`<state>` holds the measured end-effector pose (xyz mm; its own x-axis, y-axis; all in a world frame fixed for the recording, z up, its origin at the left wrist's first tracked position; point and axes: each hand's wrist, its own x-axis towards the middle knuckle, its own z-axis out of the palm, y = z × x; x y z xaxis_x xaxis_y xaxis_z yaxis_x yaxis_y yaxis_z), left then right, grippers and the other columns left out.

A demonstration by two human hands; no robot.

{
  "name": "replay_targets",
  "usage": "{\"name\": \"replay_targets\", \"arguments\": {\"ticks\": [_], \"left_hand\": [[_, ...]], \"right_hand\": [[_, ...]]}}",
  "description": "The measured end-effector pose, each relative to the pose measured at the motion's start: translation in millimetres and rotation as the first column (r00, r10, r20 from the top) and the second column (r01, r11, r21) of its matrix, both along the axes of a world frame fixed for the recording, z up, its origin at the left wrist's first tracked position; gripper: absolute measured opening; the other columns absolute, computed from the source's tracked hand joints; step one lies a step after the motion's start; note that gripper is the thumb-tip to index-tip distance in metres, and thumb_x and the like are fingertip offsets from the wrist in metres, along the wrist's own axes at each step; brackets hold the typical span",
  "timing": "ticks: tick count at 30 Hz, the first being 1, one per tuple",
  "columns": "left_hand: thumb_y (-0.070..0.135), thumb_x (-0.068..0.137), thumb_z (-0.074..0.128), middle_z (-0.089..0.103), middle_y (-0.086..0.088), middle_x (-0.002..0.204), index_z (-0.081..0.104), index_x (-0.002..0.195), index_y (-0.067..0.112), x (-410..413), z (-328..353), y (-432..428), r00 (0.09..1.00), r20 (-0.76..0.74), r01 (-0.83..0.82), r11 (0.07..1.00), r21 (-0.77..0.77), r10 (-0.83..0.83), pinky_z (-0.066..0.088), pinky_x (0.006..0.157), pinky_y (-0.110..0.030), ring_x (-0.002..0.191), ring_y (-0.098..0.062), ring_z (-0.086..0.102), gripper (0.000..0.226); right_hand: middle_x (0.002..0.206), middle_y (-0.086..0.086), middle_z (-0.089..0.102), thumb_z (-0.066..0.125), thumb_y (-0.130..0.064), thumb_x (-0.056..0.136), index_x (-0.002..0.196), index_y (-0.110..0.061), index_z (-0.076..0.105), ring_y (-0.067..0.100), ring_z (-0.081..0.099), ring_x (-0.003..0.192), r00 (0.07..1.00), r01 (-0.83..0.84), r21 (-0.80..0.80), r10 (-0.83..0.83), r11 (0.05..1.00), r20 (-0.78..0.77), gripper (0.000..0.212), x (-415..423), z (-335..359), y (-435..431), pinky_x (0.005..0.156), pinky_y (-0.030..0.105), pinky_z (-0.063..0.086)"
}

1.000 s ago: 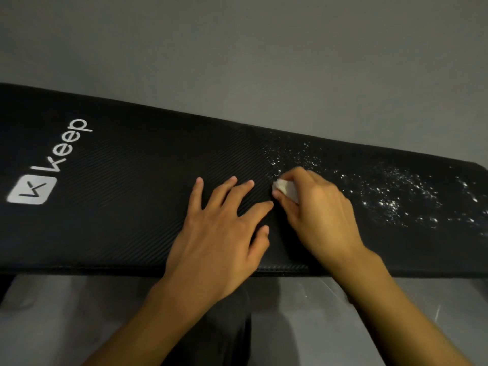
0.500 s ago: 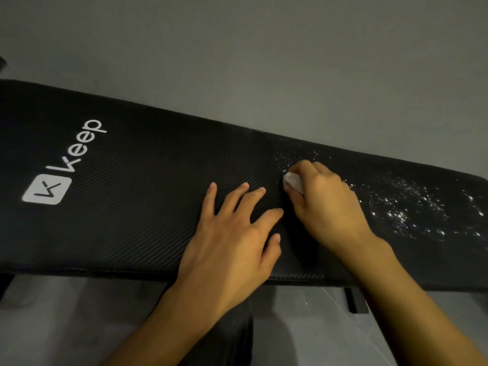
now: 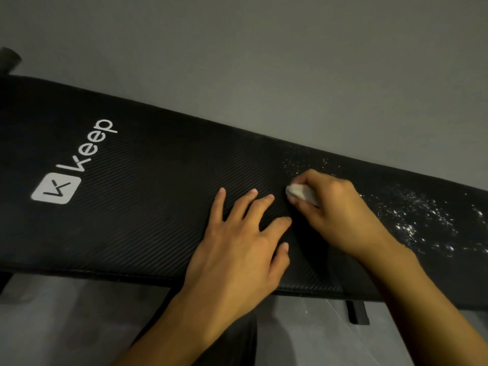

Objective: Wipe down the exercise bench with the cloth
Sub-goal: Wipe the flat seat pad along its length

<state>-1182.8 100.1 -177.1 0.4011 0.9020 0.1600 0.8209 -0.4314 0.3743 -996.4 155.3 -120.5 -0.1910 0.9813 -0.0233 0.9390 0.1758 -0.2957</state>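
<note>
A long black padded exercise bench (image 3: 137, 207) with a white "Keep" logo (image 3: 76, 167) runs across the view. My right hand (image 3: 340, 215) grips a small wadded white cloth (image 3: 301, 192) and presses it on the pad. White specks and droplets (image 3: 417, 217) cover the pad to the right of that hand, with a few above it. Fingers spread, my left hand (image 3: 243, 249) lies flat on the pad just left of the cloth.
A grey wall (image 3: 264, 62) stands behind the bench. Pale floor (image 3: 66, 326) shows below the near edge. A black frame leg (image 3: 357, 313) hangs under the pad at right, and a dark post (image 3: 9, 59) sits at the far left.
My right hand has slid the cloth a little up toward the far edge of the pad. Fewer specks show beside it. The view has shifted left, and my left hand stays planted.
</note>
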Motion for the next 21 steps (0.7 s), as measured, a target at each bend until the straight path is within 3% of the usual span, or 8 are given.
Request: {"name": "replay_targets", "arguments": {"ticks": [2,8,13,15,21], "left_hand": [[0.048,0.097,0.043,0.048,-0.003,0.151,0.057,0.136,0.035,-0.2,0.3,0.3,1.0,-0.003,-0.006,1.0,-0.001,0.006,0.025,0.117,-0.064,0.146,-0.024,0.035,0.043],[0.048,0.096,0.044,0.049,-0.001,0.15,0.057,0.134,0.036,1.3,1.5,0.3,1.0,-0.012,-0.012,1.0,-0.024,0.012,0.024,0.118,-0.063,0.146,-0.023,0.036,0.043],[0.05,0.096,0.044,0.048,0.0,0.151,0.055,0.134,0.038,0.4,2.5,0.2,1.0,-0.009,-0.011,0.999,-0.034,0.011,0.024,0.118,-0.063,0.146,-0.022,0.034,0.042],[0.05,0.096,0.044,0.048,0.001,0.15,0.056,0.133,0.038,0.3,2.8,1.2,1.0,-0.012,-0.019,0.999,-0.032,0.019,0.025,0.118,-0.063,0.146,-0.022,0.035,0.041],[0.049,0.095,0.045,0.05,0.001,0.148,0.058,0.132,0.038,1.3,4.2,0.3,1.0,-0.011,-0.019,0.999,-0.043,0.018,0.026,0.118,-0.062,0.145,-0.021,0.037,0.041]], "right_hand": [[0.103,-0.007,0.065,0.064,-0.042,0.092,0.11,-0.033,0.059,0.017,0.063,0.092,1.0,0.002,-0.078,-0.001,0.997,0.018,0.021,5.1,3.4,-0.2,0.077,0.048,0.056],[0.113,0.009,0.066,0.06,-0.036,0.099,0.121,-0.019,0.059,0.032,0.063,0.102,0.986,0.164,0.093,-0.164,0.982,0.001,0.028,-12.1,-3.9,41.8,0.083,0.049,0.054],[0.105,-0.004,0.067,0.066,-0.037,0.093,0.109,-0.032,0.06,0.02,0.064,0.095,1.0,-0.031,-0.136,0.031,0.99,0.0,0.018,-0.7,8.0,14.2,0.081,0.049,0.055],[0.104,-0.005,0.066,0.067,-0.041,0.092,0.108,-0.035,0.06,0.019,0.064,0.094,0.999,0.0,-0.172,0.006,0.985,0.037,0.019,2.6,11.8,16.1,0.081,0.05,0.056],[0.112,0.01,0.066,0.057,-0.038,0.1,0.119,-0.018,0.06,0.033,0.064,0.1,0.977,0.212,0.107,-0.214,0.971,0.011,0.027,-24.1,-3.4,64.2,0.081,0.048,0.055]]}}
